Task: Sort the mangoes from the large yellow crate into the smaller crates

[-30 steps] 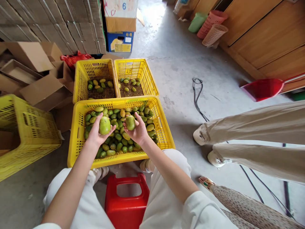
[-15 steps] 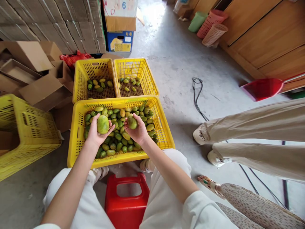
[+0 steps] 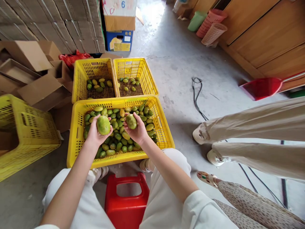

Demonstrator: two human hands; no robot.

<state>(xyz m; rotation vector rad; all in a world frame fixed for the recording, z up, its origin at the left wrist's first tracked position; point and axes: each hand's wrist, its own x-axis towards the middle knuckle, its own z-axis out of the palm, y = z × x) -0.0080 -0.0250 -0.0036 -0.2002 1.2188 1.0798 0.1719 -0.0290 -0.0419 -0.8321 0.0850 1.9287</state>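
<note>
My left hand (image 3: 96,132) is closed around a yellow-green mango (image 3: 103,125), its broad side facing up. In my right hand (image 3: 139,130) sits a darker green mango (image 3: 131,121), fingers wrapped under it and thumb along its side. Both hands are raised over a large yellow crate (image 3: 109,163), a short way apart. Beneath them lie many green and yellowish mangoes (image 3: 118,136), partly hidden by my hands.
Behind stand two smaller yellow crates (image 3: 92,66) (image 3: 149,73) with several mangoes each. Another yellow crate (image 3: 39,127) and cardboard boxes (image 3: 43,90) are at left. A red stool (image 3: 126,206) is between my legs. Two people's legs (image 3: 250,121), a cable (image 3: 196,95) and a red dustpan (image 3: 262,89) are at right.
The mango in my left hand has turned slightly, and the fingers have curled closer round it. The right-hand mango has tilted a little, showing more of its surface.
</note>
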